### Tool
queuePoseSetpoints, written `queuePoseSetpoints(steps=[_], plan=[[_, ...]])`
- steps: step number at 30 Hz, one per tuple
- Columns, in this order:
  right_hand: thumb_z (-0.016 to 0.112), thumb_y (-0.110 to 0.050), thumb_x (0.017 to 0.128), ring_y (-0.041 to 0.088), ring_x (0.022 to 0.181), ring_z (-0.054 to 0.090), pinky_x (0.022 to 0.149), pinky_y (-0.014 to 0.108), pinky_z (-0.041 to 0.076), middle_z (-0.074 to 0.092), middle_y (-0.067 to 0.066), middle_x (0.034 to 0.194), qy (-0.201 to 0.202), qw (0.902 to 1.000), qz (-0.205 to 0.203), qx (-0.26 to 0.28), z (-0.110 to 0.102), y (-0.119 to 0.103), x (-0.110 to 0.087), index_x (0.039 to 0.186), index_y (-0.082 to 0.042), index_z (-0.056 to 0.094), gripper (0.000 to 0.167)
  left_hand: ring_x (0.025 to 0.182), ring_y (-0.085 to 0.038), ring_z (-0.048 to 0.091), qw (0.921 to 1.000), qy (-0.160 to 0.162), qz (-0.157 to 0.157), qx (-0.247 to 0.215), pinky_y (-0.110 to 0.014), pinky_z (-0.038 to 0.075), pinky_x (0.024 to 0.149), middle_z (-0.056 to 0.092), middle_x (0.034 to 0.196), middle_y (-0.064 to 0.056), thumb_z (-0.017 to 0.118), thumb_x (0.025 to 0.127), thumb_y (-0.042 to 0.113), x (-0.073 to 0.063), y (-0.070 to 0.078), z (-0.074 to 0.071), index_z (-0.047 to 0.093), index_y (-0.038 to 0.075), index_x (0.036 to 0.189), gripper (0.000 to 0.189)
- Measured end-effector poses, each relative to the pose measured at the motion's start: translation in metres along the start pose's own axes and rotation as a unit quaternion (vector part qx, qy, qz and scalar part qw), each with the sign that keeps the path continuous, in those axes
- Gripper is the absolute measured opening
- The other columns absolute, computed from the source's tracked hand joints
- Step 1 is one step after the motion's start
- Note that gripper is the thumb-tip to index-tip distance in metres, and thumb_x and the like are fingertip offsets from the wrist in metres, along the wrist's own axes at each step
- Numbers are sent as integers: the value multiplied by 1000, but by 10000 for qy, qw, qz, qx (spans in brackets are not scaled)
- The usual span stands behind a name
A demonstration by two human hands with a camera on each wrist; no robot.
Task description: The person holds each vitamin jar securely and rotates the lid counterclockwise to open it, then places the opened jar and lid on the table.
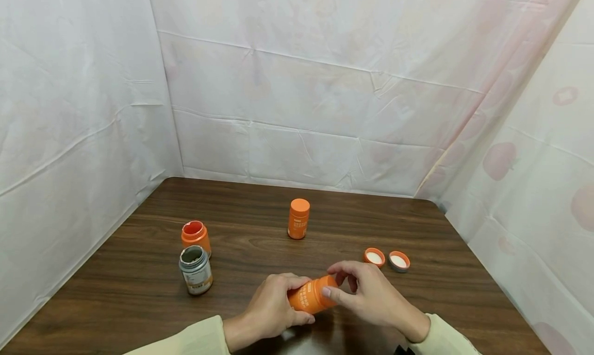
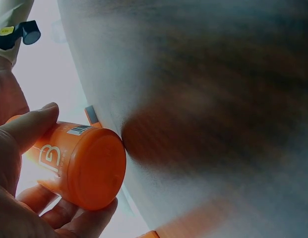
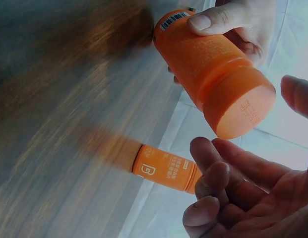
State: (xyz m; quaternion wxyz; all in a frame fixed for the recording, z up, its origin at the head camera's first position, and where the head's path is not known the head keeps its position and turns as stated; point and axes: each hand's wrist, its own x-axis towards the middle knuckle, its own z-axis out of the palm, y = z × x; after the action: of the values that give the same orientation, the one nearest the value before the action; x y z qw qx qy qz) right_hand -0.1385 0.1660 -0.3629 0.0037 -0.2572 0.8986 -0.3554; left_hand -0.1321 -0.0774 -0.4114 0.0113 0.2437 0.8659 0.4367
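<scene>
My left hand (image 1: 274, 302) grips an orange pill bottle (image 1: 307, 297) round its body, tilted with its capped end toward the right. In the left wrist view the bottle's round base (image 2: 98, 168) faces the camera, its edge right at the tabletop. Around the orange cap (image 3: 240, 104) my right hand (image 1: 373, 295) is spread, thumb on one side and bent fingers on the other. The right wrist view shows a gap between these fingertips and the cap, which sits on the bottle.
Another capped orange bottle (image 1: 298, 220) stands upright toward the back of the wooden table (image 1: 241, 205). At the left are an uncapped orange bottle (image 1: 198, 239) and an uncapped grey bottle (image 1: 197, 275). Two caps, one orange (image 1: 374, 257) and one grey-sided (image 1: 399, 261), lie inside-up at the right.
</scene>
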Motion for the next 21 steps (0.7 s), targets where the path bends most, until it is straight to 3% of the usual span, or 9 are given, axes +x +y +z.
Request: queuePoseSetpoints(steps=[12,21], plan=[[75,-51,91,4,63,51,55,23,44,62,-14,78,-244,9996,-136,-93,0,2,2,101,-24,73,29,87,-1,60,10000,-34,-24,-4,-25,52,74,69,104,14,98,68,28,0,0,0,76,27,118,54],[81,-46,87,7,64,49,55,21,41,64,-13,81,-232,9988,-405,-168,-2,3,1,107,-33,71,27,85,0,60,10000,-30,-18,5,-24,51,72,69,104,14,98,68,28,0,0,0,76,29,116,53]])
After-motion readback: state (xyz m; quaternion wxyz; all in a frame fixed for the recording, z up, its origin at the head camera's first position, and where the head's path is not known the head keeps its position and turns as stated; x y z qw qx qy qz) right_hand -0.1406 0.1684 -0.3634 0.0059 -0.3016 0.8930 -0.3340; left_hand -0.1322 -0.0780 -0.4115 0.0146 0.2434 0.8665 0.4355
